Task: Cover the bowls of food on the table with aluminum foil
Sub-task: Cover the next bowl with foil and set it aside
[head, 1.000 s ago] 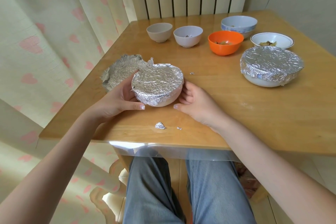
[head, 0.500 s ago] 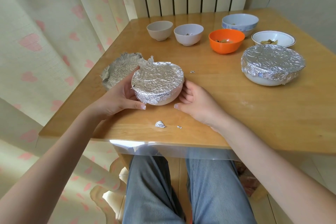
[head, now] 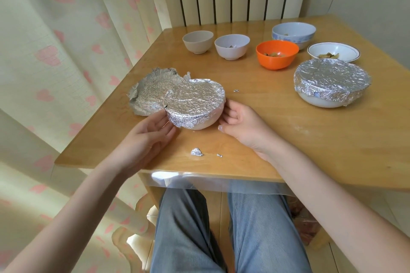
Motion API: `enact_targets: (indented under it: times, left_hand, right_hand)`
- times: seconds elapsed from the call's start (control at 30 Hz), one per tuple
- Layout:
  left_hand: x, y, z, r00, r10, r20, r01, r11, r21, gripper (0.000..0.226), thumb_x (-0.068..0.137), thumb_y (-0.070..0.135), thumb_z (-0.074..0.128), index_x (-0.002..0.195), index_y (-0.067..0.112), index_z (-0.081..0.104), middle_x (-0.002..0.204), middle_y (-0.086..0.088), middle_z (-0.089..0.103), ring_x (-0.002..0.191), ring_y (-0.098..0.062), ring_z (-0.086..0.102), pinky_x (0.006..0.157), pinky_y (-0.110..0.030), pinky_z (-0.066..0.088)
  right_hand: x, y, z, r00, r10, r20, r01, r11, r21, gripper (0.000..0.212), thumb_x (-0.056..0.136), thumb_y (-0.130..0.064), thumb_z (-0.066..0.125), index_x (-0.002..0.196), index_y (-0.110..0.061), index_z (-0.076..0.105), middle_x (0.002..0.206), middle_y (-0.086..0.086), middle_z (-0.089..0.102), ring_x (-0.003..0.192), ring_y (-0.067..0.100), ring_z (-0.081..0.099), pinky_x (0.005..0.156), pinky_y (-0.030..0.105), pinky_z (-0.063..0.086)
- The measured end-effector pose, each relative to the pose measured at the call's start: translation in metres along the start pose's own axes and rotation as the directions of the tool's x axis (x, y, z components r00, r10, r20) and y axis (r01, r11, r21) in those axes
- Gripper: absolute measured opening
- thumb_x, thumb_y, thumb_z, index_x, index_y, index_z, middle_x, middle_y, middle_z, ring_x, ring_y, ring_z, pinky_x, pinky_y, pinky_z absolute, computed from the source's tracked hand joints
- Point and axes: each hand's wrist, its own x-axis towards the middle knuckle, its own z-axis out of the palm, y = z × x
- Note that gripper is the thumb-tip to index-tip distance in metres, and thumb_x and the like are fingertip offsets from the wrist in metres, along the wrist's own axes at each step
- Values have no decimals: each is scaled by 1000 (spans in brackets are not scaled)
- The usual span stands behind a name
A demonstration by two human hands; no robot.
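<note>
Single head-worn view, looking forward and down, close over near table (head: 310, 139) edge

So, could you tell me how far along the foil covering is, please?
Done: the large bowl is foil-wrapped. In hand: the near bowl wears foil, with the left hand and right hand at its sides. Left: five open bowls at the back, including the orange bowl.

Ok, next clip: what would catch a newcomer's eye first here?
The foil-wrapped bowl near the table's front edge, with the left hand and right hand on either side of it. Then a larger foil-covered bowl at right, and the bright orange bowl, uncovered, among the open bowls at the back.
</note>
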Motion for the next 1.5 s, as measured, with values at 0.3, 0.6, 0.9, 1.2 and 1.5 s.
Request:
enact_targets:
  times: [0.3, 0.6, 0.9, 1.2, 1.5]
  left_hand:
    - [38, 19, 24, 999, 45, 13, -44, 997, -57, 72, 70, -15, 41, 140, 1, 43, 144, -8, 52, 134, -16, 47, 111, -29, 35]
    - [140, 28, 41, 999, -44, -4, 44, 998, 35, 73, 79, -30, 17, 139, 1, 46, 140, -7, 55, 132, -16, 50, 113, -29, 34]
    - [191, 26, 39, 991, -116, -65, 120, 991, 64, 73, 79, -28, 16, 138, 1, 47, 126, -5, 62, 105, -8, 63, 95, -27, 39]
    - [204, 10, 36, 984, -81, -160, 57, 987, -153, 76, 75, -28, 11, 140, -3, 42, 134, -16, 56, 109, -16, 60, 94, -19, 50]
    - [202, 2, 63, 938, -67, -341, -67, 928, -366, 56, 106, 41, 25, 147, 5, 37, 150, -6, 43, 138, -19, 40, 114, -30, 32]
  right_hand:
    - [9, -14, -22, 993, -70, -96, 71, 997, 11, 61, 83, 23, 45, 137, -7, 44, 134, 5, 54, 120, 8, 53, 95, 13, 43]
    - [62, -21, -59, 954, -15, -298, 17, 1000, 4, 61, 79, 23, 41, 130, -8, 49, 125, 5, 61, 107, 9, 58, 85, 19, 45]
    - [96, -16, -70, 917, 37, -396, -37, 999, 8, 60, 79, 21, 41, 131, -9, 50, 130, 6, 59, 118, 13, 54, 105, 30, 40]
    - [99, -3, -58, 926, 33, -377, 6, 995, 102, 73, 85, 24, 33, 150, -7, 21, 153, 3, 31, 139, 11, 31, 106, 16, 29]
    - [88, -5, -44, 916, 6, -402, 44, 992, 115, 69, 87, 22, 33, 149, -7, 22, 153, 4, 31, 139, 13, 32, 106, 16, 26]
